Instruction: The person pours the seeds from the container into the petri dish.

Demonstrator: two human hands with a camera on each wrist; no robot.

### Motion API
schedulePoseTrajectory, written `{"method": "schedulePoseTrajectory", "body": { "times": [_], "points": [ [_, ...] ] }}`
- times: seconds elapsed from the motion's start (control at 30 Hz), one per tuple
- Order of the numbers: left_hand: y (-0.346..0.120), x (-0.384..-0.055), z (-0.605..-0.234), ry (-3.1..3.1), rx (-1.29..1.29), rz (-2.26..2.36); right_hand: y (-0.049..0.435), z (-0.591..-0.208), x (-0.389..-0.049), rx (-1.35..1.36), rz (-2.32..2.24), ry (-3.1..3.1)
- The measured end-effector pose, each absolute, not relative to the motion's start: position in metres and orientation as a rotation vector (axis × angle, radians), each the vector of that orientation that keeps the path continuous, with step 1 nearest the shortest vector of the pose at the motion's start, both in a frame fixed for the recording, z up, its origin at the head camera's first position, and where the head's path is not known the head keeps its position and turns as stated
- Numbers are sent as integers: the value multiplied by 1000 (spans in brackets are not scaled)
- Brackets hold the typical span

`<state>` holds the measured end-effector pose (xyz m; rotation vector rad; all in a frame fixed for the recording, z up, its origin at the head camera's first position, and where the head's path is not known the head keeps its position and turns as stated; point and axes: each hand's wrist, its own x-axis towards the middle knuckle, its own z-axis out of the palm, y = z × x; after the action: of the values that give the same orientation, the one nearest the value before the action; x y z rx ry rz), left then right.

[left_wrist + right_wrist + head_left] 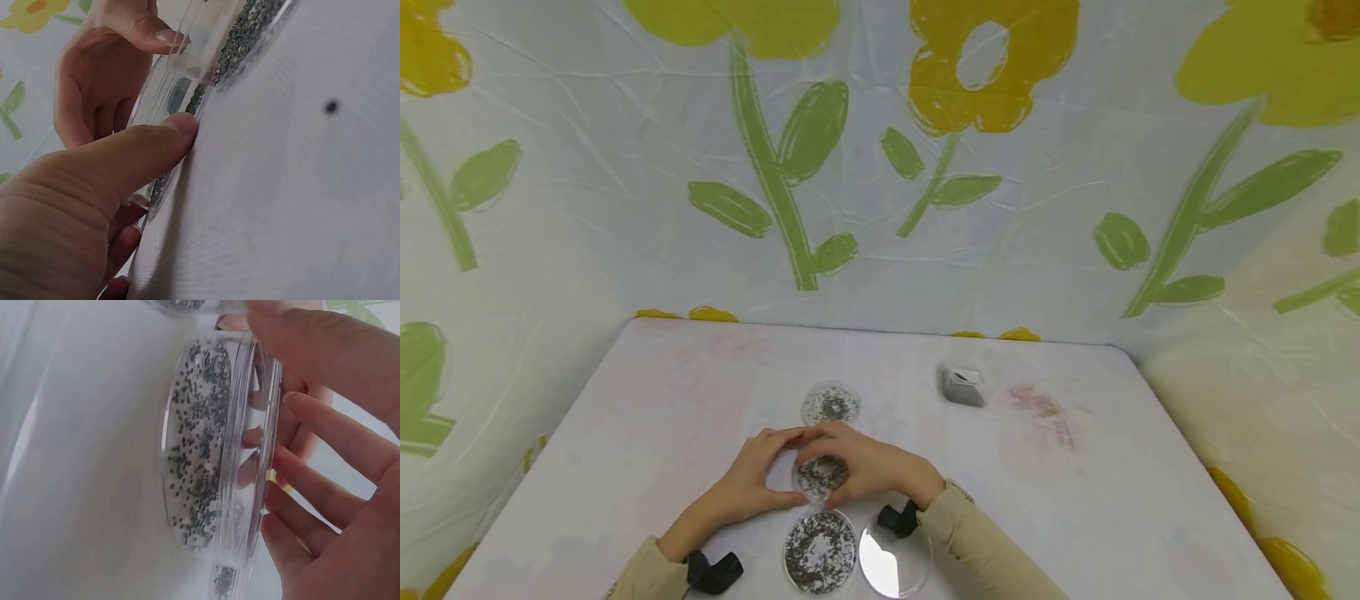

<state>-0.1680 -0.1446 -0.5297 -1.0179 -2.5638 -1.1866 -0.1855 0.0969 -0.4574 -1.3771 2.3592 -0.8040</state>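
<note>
The middle clear petri dish point(167, 434), holding small dark seeds, stands on the table between both hands. My left hand point(748, 483) grips its side, thumb at the near edge and fingers round the far side. My right hand point(876, 462) arches over the same dish from the right, thumb and fingers round the rim of its clear lid point(273, 419). Whether the lid is fully seated, I cannot tell. Just nearer stands another seeded petri dish point(786, 552), and beyond the hands a third point(805, 406). A loose clear lid point(917, 557) lies under my right wrist.
A small grey-and-white box point(964, 388) stands at the back right of the white table point(1075, 500). Reddish stains point(1037, 402) mark the surface beside it. A flower-printed curtain point(865, 283) encloses the back and sides.
</note>
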Motion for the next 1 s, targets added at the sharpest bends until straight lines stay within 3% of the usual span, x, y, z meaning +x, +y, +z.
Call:
{"method": "schedulePoseTrajectory", "body": {
  "times": [0.6,1.0],
  "points": [
    [-154,-168,-521,-2693,-1061,-1326,110,-452,-182,-1401,-878,2378],
    [-171,-141,-510,-2721,-1026,-1396,156,-444,-165,-1275,-1101,2459]
  ]
}}
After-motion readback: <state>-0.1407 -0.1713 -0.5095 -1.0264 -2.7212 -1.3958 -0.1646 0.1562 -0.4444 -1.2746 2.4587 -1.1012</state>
